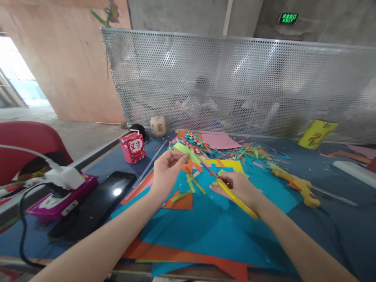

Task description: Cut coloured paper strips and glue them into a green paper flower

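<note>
My left hand point(168, 172) pinches a light green paper strip point(192, 155) between thumb and fingers, above the sheets. Yellow-handled scissors point(235, 197) are in my right hand point(239, 187), with fingers around the handles. Their blades point up and left and meet the strip's right end; whether they have cut into it I cannot tell. Beneath both hands lies a large blue paper sheet point(194, 231). Several narrow green paper pieces point(190, 184) are scattered on it and on an orange piece point(185, 203).
Cut colored bits point(190, 141) are heaped behind my hands. At the left are a phone point(96, 205), a purple power strip point(63, 201) and a red drink carton point(132, 148). A yellow glue gun point(296, 184) lies right. A perforated metal screen point(176, 86) stands behind, a person beyond it.
</note>
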`<state>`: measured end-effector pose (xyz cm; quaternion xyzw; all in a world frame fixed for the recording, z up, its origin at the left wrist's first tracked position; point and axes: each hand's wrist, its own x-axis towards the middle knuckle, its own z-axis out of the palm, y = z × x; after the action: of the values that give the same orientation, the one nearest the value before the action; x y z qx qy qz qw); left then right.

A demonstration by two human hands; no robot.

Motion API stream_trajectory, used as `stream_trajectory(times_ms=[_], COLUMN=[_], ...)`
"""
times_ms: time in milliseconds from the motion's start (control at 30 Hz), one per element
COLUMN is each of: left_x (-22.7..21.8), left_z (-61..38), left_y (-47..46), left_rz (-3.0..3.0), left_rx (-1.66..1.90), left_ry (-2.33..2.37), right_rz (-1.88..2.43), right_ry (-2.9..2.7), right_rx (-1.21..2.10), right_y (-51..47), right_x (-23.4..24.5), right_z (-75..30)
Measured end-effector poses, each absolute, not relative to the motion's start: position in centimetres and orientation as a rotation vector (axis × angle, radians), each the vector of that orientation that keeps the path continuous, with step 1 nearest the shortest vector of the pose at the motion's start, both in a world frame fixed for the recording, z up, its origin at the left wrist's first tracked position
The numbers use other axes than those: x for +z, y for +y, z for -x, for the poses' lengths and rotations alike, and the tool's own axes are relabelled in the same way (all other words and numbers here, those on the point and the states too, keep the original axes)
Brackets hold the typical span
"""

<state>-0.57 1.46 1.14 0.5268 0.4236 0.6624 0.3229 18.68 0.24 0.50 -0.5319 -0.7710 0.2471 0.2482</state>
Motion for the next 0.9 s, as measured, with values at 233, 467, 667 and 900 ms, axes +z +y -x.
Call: stream_trajectory(times_ms=[233, 467, 667, 900], left_x=[1.16, 1.14, 1.04, 1.10], left_z=[0.37, 0.10, 0.16, 0.18], left_y=[1.37, 1.03, 1.16, 1.14], left_rz=[-1.375, -1.390, -1.401, -1.405], left_rx=[1.721, 1.687, 1.666, 1.651], left_ry=[1.091, 1.078, 1.062, 1.060], right_rz=[1.442, 1.408, 1.417, 1.458], right_ry=[-2.113, -2.108, -2.091, -2.082], right_rx=[0.697, 0.733, 0.755, 0.716], right_y=[0.32, 0.24, 0.31, 0.14], right_x=[0.38, 0.17, 0.09, 0.45], right_z=[-18.62, -18.69, -18.81, -18.63])
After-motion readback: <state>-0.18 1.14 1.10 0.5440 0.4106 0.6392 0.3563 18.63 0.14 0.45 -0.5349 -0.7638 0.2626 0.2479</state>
